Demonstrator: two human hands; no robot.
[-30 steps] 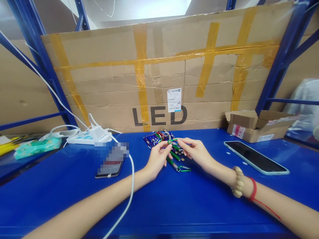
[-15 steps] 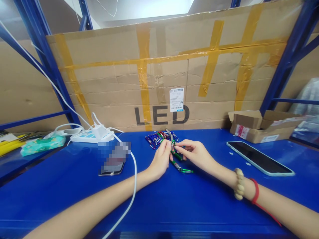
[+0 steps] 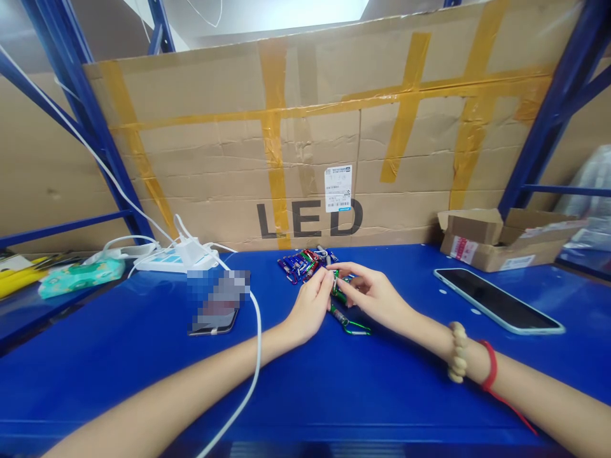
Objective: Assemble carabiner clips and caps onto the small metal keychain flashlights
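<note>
Over the middle of the blue table, my left hand [image 3: 312, 304] and my right hand [image 3: 377, 294] meet at the fingertips. Between them is a small green metal carabiner [image 3: 337, 284], partly covered by the fingers. My left hand is closed on one side of it, while the right thumb and forefinger pinch the other. Just below the hands lies another green carabiner [image 3: 357, 329] joined to a short silver-and-green cylinder [image 3: 338, 314]. Behind my left fingers is a pile of blue and red carabiners [image 3: 298, 263], partly hidden.
To the left, a phone [image 3: 220, 321] lies near a white power strip [image 3: 160, 259]; a white cable [image 3: 258, 318] crosses above my left forearm. A pale-cased phone [image 3: 499, 302] and an open cardboard box [image 3: 501, 238] are on the right. Taped cardboard [image 3: 200, 165] stands behind.
Both hands stay together in nearly the same place. My right fingers have shifted slightly around the carabiner, and the view has tilted a little.
</note>
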